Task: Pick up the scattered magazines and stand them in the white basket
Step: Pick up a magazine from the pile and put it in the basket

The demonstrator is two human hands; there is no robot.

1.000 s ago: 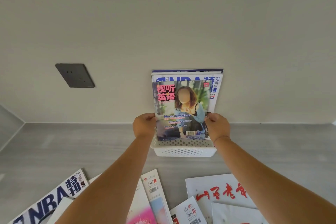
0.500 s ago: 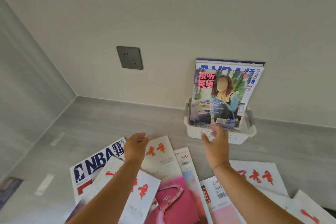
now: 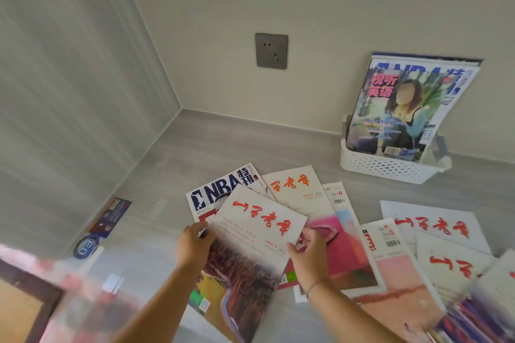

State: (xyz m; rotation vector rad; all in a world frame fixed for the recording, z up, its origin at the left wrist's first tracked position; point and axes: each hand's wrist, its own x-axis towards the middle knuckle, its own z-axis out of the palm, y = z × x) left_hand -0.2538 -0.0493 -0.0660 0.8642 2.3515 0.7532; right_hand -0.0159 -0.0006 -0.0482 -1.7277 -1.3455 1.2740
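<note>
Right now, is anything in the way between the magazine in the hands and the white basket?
Nothing blocks the path. The magazine only has to pass above flat magazines and bare floor to the basket, where two upright magazines already fill the back.

One white basket [image 3: 387, 168] stands by the wall, with at least three magazines upright in it: a language magazine [image 3: 395, 117] in front, an NBA issue [image 3: 457, 78] behind it, and the blue edge of another [image 3: 426, 56] at the back. About eight magazines lie scattered on the counter [image 3: 223, 147]: one NBA magazine [image 3: 220, 193], the rest mostly white-covered with red script. Two hands [image 3: 193, 245] [image 3: 309, 255] are in view. One wall socket [image 3: 271, 51] shows.
</note>
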